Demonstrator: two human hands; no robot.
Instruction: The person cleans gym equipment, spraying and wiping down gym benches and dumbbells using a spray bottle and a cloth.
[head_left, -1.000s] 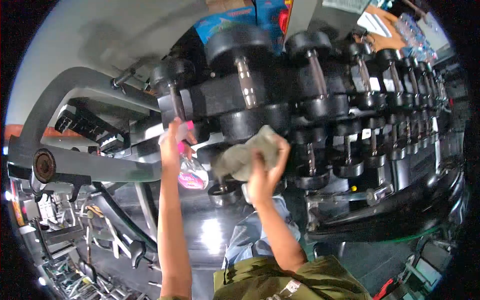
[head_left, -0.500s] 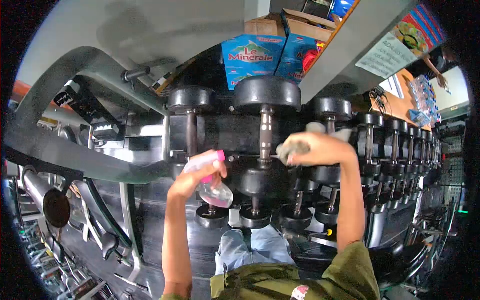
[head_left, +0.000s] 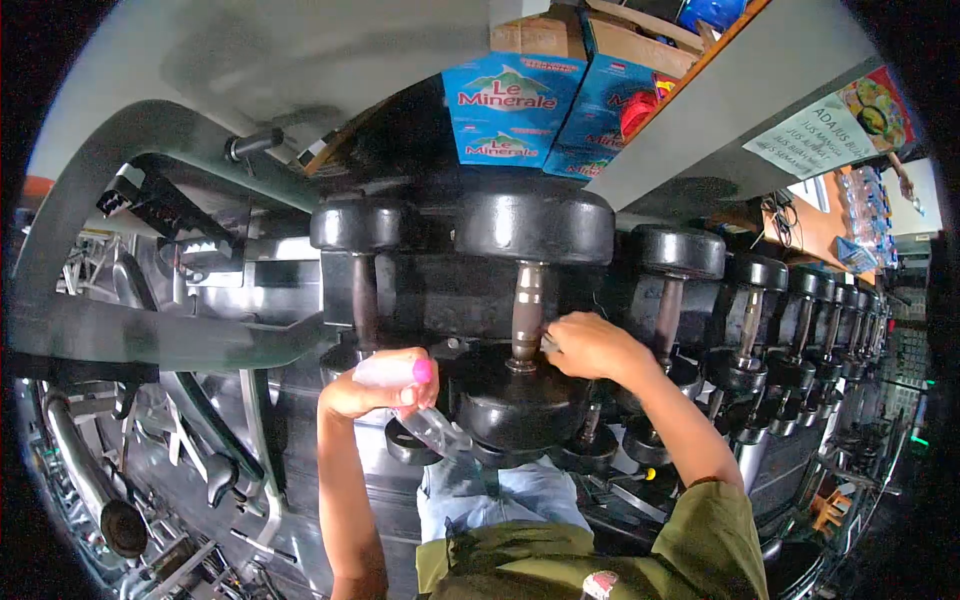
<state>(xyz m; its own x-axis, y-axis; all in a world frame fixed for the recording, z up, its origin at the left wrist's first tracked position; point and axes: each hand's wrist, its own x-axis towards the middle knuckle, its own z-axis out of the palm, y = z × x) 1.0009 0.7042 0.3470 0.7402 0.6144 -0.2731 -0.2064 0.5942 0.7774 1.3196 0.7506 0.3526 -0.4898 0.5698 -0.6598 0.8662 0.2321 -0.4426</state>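
Observation:
My left hand [head_left: 350, 398] is closed around a clear spray bottle [head_left: 438, 430] with a pink and white spray head, held left of a big black dumbbell [head_left: 535, 228]. That dumbbell rests on the rack with its handle running away from me. Against the right side of the handle, just above the near weight head, is my right hand [head_left: 598, 348]. Its fingers are curled over a grey cloth [head_left: 550, 343], of which only a small edge shows. A smaller dumbbell [head_left: 362, 228] stands to the left and another dumbbell [head_left: 680, 252] to the right.
More dumbbells [head_left: 755, 275] line the rack toward the right, with a lower row beneath. Blue water cartons [head_left: 515, 110] stand behind. A grey machine frame [head_left: 130, 335] fills the left side. At the far right are a wooden table [head_left: 815, 200] and part of another person's arm [head_left: 903, 180].
My right hand has moved down and slightly left, bringing the cloth to the dumbbell handle. The spray bottle has tilted in my left hand. My view has shifted closer to the rack.

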